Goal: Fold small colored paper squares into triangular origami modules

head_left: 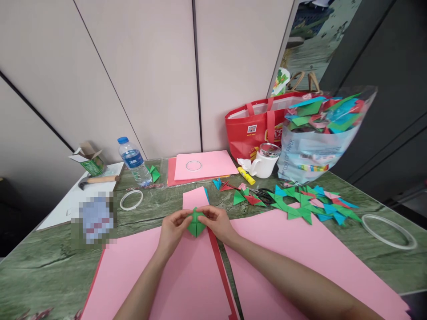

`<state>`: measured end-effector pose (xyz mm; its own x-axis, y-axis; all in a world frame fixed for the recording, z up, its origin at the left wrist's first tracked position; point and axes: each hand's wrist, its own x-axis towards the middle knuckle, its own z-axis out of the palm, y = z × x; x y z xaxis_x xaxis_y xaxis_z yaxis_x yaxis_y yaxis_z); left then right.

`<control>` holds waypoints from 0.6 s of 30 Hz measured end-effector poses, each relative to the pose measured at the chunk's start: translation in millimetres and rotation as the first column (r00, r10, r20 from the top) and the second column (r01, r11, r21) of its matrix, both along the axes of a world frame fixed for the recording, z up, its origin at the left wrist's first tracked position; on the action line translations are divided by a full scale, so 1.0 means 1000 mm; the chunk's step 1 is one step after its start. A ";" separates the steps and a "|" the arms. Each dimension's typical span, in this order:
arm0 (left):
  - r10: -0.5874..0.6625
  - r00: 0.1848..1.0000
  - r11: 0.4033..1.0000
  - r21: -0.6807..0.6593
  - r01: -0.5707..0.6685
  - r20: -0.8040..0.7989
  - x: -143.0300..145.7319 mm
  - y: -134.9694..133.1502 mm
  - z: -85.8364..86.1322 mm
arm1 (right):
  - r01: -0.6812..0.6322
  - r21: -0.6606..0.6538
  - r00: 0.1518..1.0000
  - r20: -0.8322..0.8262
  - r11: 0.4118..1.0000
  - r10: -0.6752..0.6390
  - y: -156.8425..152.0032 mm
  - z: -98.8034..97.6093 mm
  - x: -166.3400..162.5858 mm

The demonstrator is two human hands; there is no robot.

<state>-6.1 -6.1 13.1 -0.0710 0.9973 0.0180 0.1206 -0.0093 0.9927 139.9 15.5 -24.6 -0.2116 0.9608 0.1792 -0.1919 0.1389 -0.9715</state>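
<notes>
A small green folded paper point(196, 227) with a crease down its middle is pinched between both hands. My left hand point(176, 226) grips its left edge, thumb against the near face. On the opposite edge, my right hand point(216, 222) has its thumb and fingers closed in the same way. Beneath them spreads a large pink paper sheet point(187, 284) with red showing along its edge. Just behind the hands lies a narrow stack of pink paper strips point(194, 196) with some blue at its side.
Folded paper stars point(300, 202) and black-handled scissors point(265, 194) lie right, near a yellow glue stick point(246, 175) and white mug point(265, 163). A filled plastic bag point(313, 151) and red bag point(243, 133) stand behind. Left are a water bottle point(135, 162), hammer point(100, 179) and tape ring point(131, 200).
</notes>
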 end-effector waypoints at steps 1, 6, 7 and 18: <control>-0.020 1.000 1.000 -0.016 0.021 0.014 0.000 0.000 0.001 | 0.016 -0.002 1.000 -0.002 1.000 -0.016 0.000 -0.001 0.000; 0.013 0.999 1.000 -0.009 -0.013 0.048 -0.001 0.001 0.001 | -0.003 -0.004 1.000 0.000 1.000 0.003 0.000 0.000 0.000; 0.037 0.998 0.999 0.002 -0.037 0.050 -0.002 0.001 0.000 | -0.031 -0.007 1.000 -0.004 1.000 0.031 -0.001 0.001 0.000; 0.192 0.912 0.927 0.371 -0.048 -0.362 -0.005 -0.001 -0.002 | 0.217 0.222 0.952 0.169 0.951 -0.256 -0.007 0.007 0.002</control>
<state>-10.8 -6.9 11.2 -0.1053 0.9055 0.4110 0.5147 -0.3040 0.8016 141.4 8.3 -17.6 -0.0320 0.9365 0.3493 0.0587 0.3506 -0.9347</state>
